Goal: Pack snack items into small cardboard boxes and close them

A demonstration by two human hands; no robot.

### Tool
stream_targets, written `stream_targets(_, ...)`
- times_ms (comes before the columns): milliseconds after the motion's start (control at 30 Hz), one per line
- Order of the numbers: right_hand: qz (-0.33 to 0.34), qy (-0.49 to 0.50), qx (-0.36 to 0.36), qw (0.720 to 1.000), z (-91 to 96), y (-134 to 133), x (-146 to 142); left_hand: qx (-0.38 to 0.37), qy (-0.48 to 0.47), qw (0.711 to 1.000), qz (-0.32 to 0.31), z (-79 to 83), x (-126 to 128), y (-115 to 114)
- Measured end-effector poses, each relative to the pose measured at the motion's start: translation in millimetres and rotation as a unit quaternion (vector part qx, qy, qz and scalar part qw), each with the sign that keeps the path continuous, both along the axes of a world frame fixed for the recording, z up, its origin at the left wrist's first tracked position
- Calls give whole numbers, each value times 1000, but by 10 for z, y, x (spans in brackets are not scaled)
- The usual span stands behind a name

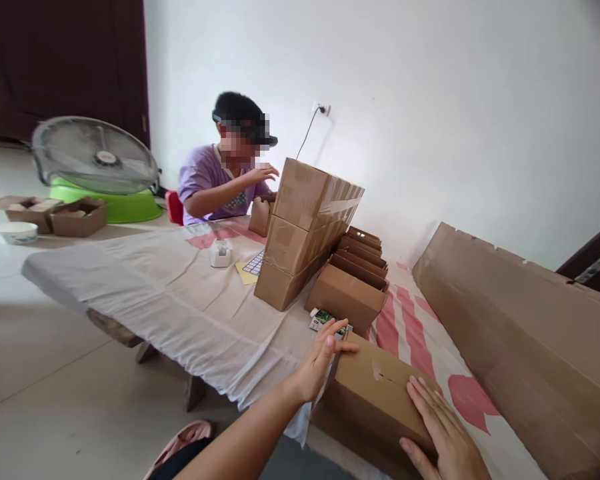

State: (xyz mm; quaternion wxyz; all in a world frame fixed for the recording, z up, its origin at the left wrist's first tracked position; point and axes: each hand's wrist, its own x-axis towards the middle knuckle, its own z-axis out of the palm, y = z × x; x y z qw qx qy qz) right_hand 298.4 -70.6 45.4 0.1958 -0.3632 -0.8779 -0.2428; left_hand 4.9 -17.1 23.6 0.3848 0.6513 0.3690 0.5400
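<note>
A closed brown cardboard box [380, 393] lies at the table's near edge, with a small mark on its top. My left hand [323, 360] rests at its left end, fingers stretched apart over the top edge. On the box's right side lies my right hand [443, 430], fingers flat on the top and thumb lower on the near side. Just beyond my left hand is a small green and white packet [325, 321], partly hidden. Behind it stands a row of open cardboard boxes [347, 290].
Closed boxes [293, 243] are stacked three high. Across the table a person in a purple shirt [200, 177] holds a hand near the stack. A white device [221, 253] and label sheets [253, 263] lie left. Large cardboard [520, 327] stands right; a fan [97, 157] is behind.
</note>
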Motion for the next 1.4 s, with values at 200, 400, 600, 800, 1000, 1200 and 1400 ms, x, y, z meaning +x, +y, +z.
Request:
stream_targets(200, -18, 1, 6, 1000, -58, 20, 61, -70, -78, 994, 28, 54, -11, 59)
stream_targets(400, -17, 27, 11, 999, -109, 22, 44, -192, -48, 978, 61, 12, -72, 246)
stream_targets(600, -18, 30, 14, 999, -119, 34, 45, -222, 65, 973, 5, -73, -170, 246)
stream_targets(800, -10, 40, -3, 999, -62, 9, 4, -158, 141, 977, 30, -19, -173, 147)
stream_targets(1000, -23, 40, -12, 999, -12, -40, -62, -7, 94, 989, 112, 129, -76, -18)
stream_targets(1200, -35, 55, -3, 998, -46, -67, -107, -7, 68, 997, -29, 123, 92, -139)
stream_targets(1400, -9, 71, 2, 997, -34, -98, -20, -37, 34, 998, -33, 73, 130, -102)
